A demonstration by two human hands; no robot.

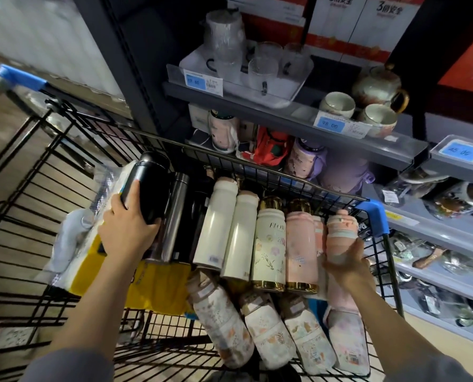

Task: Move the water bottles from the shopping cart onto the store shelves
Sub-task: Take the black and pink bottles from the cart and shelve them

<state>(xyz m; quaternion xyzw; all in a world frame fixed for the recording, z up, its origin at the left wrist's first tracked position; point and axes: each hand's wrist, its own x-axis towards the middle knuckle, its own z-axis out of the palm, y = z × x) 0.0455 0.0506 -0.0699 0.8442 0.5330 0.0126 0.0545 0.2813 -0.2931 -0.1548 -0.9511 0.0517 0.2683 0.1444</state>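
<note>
A black wire shopping cart [50,172] holds several water bottles lying side by side. My left hand [125,230] grips a black bottle [150,186] at the cart's left, lifted above a steel bottle [174,216]. My right hand [345,260] holds a pink bottle [340,232] at the cart's right edge. Between them lie two cream bottles [216,224], a floral white bottle [269,244] and a pink gold-based bottle [300,244]. Several sleeved floral bottles [268,334] lie nearer me. The grey store shelf [285,117] stands just beyond the cart.
The upper shelf carries a glass jug and cups on a tray [243,67] and a ceramic teapot set [367,95]. Below it sit covered bottles [307,158]. Packaged goods fill the shelves at right [436,205]. Yellow packaging [158,285] lies in the cart.
</note>
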